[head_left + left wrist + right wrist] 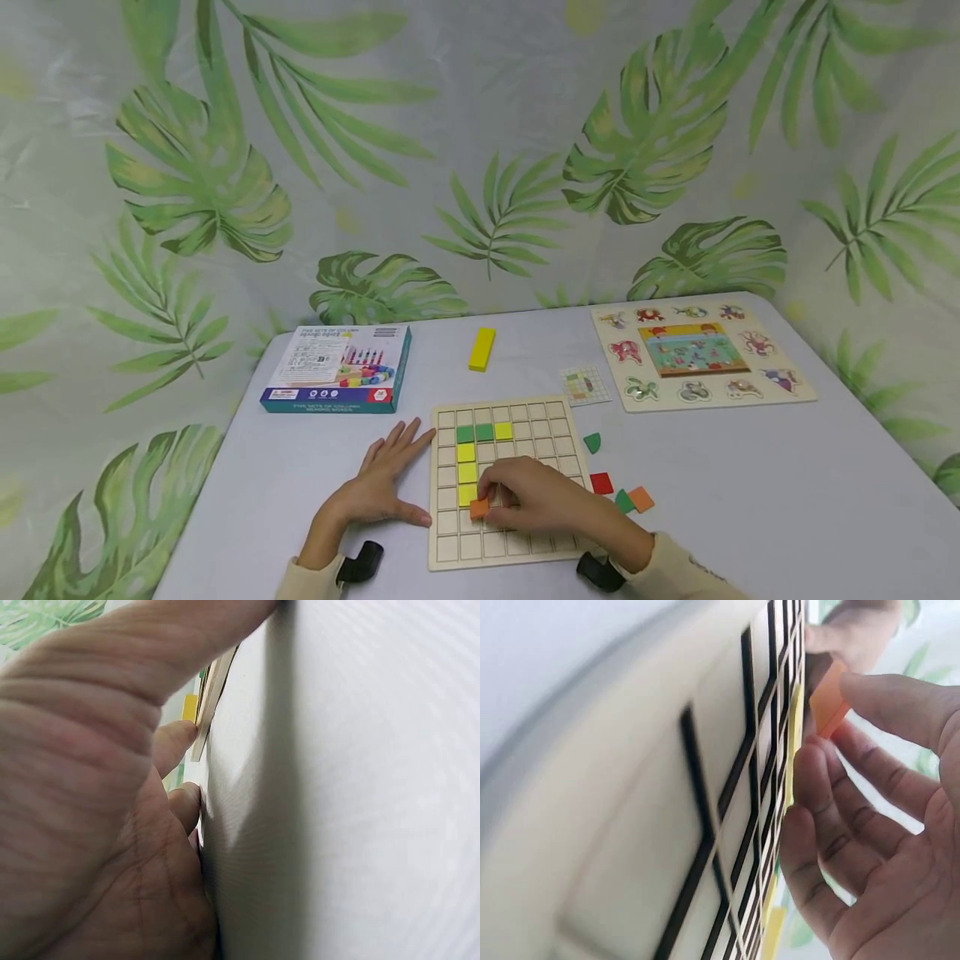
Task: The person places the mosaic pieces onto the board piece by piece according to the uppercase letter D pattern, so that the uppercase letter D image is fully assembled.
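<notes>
A square wooden grid board (525,517) lies on the table, with two green tiles (475,433) and several yellow tiles (467,472) set in its cells. Between thumb and index finger my right hand (532,496) pinches an orange square tile (479,509), just below the lowest yellow tile. The right wrist view shows that orange tile (829,697) tilted at the fingertips, above the grid. My left hand (378,483) lies with fingers spread on the table; its index finger and thumb touch the board's left edge.
Right of the board lie green quarter-round pieces (592,442), a red tile (602,483) and another orange tile (641,499). Behind are a pattern card (594,395), a yellow block (482,349), a boxed bead set (337,367) and a sea-animal puzzle board (622,321).
</notes>
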### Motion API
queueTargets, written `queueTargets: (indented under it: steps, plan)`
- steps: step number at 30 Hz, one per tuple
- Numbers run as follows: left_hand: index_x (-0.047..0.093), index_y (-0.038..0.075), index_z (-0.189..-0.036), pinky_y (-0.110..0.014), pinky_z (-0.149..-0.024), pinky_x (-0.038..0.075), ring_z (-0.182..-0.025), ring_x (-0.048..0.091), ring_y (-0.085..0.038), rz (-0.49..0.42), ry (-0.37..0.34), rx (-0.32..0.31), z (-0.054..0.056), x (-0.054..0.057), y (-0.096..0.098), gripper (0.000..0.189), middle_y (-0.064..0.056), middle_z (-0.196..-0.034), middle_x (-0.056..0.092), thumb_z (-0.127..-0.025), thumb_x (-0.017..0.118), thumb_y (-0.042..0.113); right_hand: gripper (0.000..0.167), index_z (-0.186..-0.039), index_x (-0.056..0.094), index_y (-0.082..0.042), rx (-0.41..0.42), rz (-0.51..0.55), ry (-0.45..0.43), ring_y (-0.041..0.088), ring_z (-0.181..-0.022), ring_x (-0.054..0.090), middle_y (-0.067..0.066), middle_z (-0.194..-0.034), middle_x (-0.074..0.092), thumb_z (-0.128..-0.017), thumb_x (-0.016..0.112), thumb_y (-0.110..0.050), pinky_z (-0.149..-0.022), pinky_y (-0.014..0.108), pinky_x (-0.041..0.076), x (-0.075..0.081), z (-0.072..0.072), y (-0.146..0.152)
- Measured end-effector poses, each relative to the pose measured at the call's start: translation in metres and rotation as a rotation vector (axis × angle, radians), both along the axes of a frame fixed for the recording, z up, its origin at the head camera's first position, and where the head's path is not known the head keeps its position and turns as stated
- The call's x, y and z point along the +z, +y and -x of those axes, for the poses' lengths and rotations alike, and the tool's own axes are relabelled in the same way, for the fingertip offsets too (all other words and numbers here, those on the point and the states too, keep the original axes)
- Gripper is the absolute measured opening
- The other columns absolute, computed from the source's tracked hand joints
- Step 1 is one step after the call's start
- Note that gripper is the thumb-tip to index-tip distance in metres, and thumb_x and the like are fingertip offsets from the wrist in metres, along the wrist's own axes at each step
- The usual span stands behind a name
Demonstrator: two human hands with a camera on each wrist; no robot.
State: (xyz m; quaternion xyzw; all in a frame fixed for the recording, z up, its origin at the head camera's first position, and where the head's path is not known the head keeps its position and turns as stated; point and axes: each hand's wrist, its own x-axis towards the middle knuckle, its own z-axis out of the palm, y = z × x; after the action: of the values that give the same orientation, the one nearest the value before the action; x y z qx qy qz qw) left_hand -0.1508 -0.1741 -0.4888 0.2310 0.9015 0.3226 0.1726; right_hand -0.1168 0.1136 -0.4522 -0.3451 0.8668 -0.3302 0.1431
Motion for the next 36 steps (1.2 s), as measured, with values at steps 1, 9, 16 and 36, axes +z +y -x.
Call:
queueTargets:
  steps: [1, 9, 16, 36]
  plan:
    - [0.029, 0.020, -0.160, -0.066, -0.120, -0.005, -0.156, -0.004, -0.040, -0.001, 0.002, -0.001, 0.000, 0.000, 0.000, 0.121, -0.011, -0.170, 0.008, -0.061, 0.093, 0.048, 0.009, -0.098, 0.070, -0.022, -0.010, -0.020, 0.007, 0.000, -0.069, 0.051, -0.016, -0.080, 0.059, -0.091, 0.074, -0.026, -0.062, 0.014, 0.045, 0.000, -0.001, -0.002]
    - [0.029, 0.019, -0.159, -0.065, -0.120, -0.004, -0.156, -0.003, -0.039, 0.017, 0.003, 0.007, -0.001, 0.004, 0.002, 0.121, -0.011, -0.170, 0.008, -0.060, 0.093, 0.048, 0.012, -0.097, 0.071, -0.023, -0.055, -0.129, 0.063, 0.000, -0.071, 0.049, -0.015, -0.082, 0.059, -0.089, 0.076, -0.030, -0.062, 0.015, 0.043, 0.001, -0.008, -0.010]
    - [0.029, 0.018, -0.159, -0.065, -0.121, -0.004, -0.155, -0.004, -0.040, 0.016, -0.001, 0.007, 0.000, 0.005, 0.001, 0.121, -0.011, -0.170, 0.008, -0.060, 0.093, 0.047, 0.012, -0.097, 0.071, -0.024, -0.089, -0.176, 0.063, 0.000, -0.069, 0.048, -0.015, -0.085, 0.059, -0.086, 0.077, -0.025, -0.062, 0.016, 0.043, 0.003, -0.013, -0.017]
    - [0.029, 0.018, -0.159, -0.065, -0.120, -0.004, -0.155, -0.004, -0.040, 0.008, -0.006, -0.001, -0.001, 0.004, 0.001, 0.121, -0.012, -0.169, 0.007, -0.061, 0.093, 0.048, 0.013, -0.096, 0.071, -0.022, -0.061, -0.230, 0.126, 0.000, -0.065, 0.044, -0.013, -0.087, 0.057, -0.089, 0.076, -0.032, -0.057, 0.016, 0.039, 0.007, -0.019, -0.022]
